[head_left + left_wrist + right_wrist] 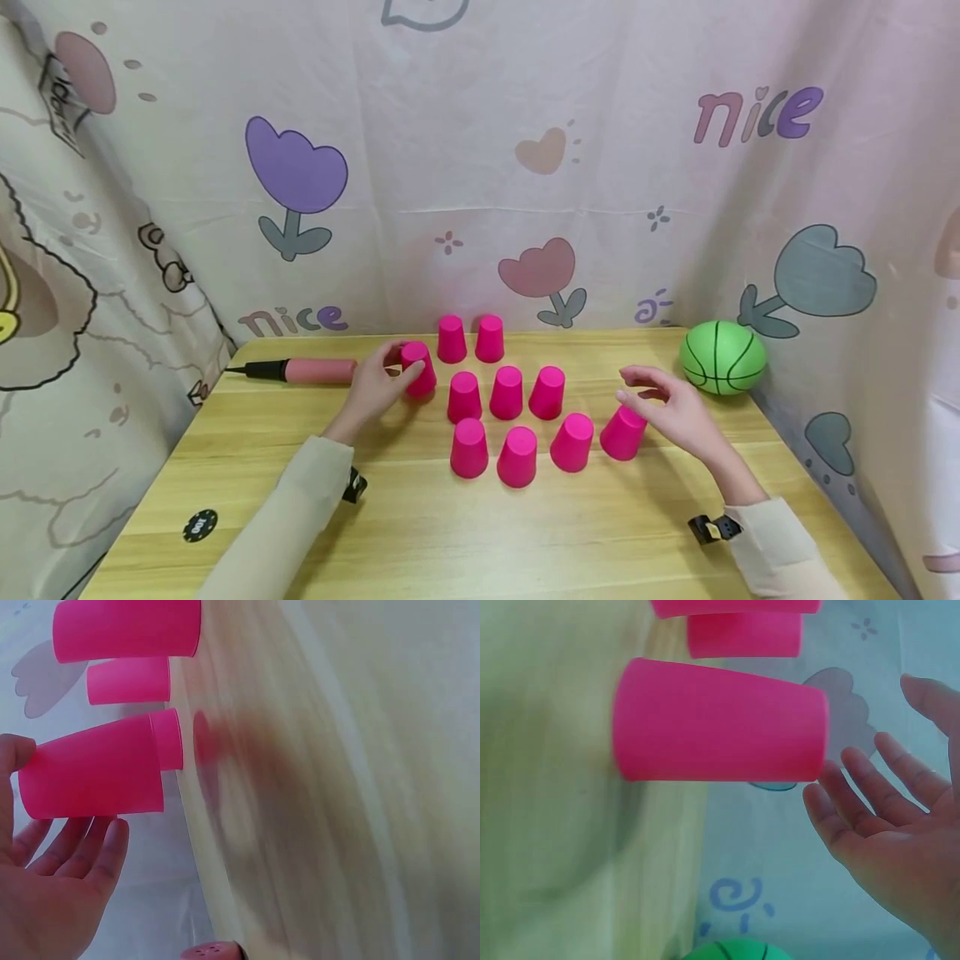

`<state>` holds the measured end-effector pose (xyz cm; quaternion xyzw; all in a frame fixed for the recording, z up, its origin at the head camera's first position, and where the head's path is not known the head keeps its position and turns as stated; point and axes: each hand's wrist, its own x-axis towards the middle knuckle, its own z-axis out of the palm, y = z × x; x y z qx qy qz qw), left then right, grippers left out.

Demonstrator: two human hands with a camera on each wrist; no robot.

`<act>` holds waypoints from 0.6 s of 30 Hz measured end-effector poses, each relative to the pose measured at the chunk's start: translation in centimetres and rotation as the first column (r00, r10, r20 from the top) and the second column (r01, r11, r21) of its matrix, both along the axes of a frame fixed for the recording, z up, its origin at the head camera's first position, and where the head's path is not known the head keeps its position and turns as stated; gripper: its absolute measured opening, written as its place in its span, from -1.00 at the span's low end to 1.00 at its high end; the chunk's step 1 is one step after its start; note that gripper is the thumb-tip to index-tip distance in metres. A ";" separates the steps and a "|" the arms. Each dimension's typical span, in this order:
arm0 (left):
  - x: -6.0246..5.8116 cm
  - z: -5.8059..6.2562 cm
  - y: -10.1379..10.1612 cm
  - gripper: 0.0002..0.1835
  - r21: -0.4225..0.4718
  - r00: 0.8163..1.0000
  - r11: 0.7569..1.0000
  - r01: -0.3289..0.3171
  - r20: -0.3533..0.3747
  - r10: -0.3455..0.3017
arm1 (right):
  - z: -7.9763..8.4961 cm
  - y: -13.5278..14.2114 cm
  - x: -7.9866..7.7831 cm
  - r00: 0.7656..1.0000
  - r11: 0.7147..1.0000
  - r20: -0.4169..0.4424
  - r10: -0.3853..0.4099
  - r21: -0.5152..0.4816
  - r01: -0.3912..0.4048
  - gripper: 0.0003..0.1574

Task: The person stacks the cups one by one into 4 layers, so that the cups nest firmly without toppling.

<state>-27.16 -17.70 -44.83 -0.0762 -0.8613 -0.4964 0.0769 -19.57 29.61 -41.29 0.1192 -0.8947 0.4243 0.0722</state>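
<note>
My left hand (377, 385) holds a pink cup (417, 371) at the left end of the group, with the thumb on its near side and the fingers around the far side. In the left wrist view that held cup (94, 769) hovers just off the tabletop, its narrow end toward the palm. My right hand (670, 408) is spread loosely above the rightmost pink cup (623, 433), which stands upside down. In the right wrist view the fingers (889, 780) look relaxed, close to that cup's narrow end; whether they touch it I cannot tell.
Several more upside-down pink cups (507, 393) stand in rows between the hands on the wooden table (450, 542). A pink pump (318, 371) with a black nozzle lies at the back left. A green ball (723, 358) sits back right, and a black chip (200, 526) lies front left.
</note>
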 end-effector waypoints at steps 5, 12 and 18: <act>-1.2 -0.1 0.2 -0.37 0.018 1.000 1.000 -0.014 0.018 0.013 | -1.1 0.5 0.8 0.999 0.999 -0.005 -0.032 0.003 0.032 -0.41; -2.7 0.0 0.2 -0.36 0.019 0.998 0.999 -0.041 0.040 0.040 | -2.1 0.7 1.5 0.999 0.999 -0.005 -0.043 -0.019 0.043 -0.38; -3.7 0.0 0.3 -0.40 0.022 0.998 0.998 -0.055 0.024 0.054 | -3.0 0.9 2.0 0.999 0.998 0.011 -0.044 -0.033 0.044 -0.37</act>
